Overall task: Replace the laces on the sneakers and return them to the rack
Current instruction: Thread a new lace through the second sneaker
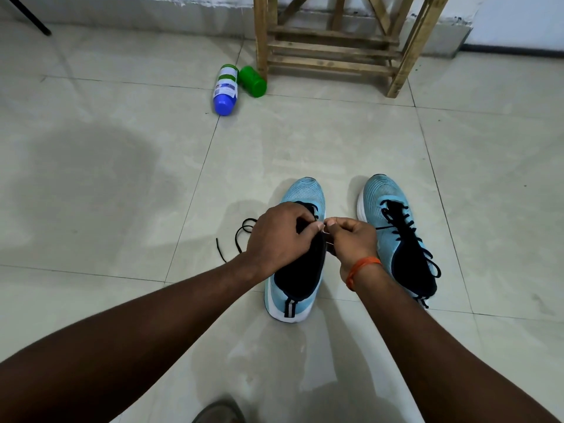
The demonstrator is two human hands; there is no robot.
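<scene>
Head view. Two bare forearms enter from the bottom edge and meet over the worked sneaker (302, 193), which stands on the tiled floor (122, 178) with its toe pointing away from the person. The left hand (276, 236) lies curled over the throat of this sneaker, fingers bent round the eyelet edge and gripping it. The right hand (351, 239), above an orange wristband (363, 268), pinches the black lace (236, 237) between thumb and forefinger just beside the left thumb, though the pinched stretch is too small to see clearly. The free end of the lace trails in a loop on the floor to the left of the shoe. The step in hand appears to be threading an eyelet. It is done well by steadying the eyelet edge with the left hand, feeding the tip straight through, and drawing both runs to even tension without a twist. Just beside it on the right stands the laced sneaker (381, 193), its black lacing crossed up to the collar and its ends loose. Well apart, against the wall, stands the wooden rack (335, 50). A white bottle with a blue cap (225, 87) and a green bottle (252, 81) lie on the floor just beside each other near one rack leg, and would probably need skirting when the shoes go back. A grey object (218, 410) at the bottom edge cannot be identified.
</scene>
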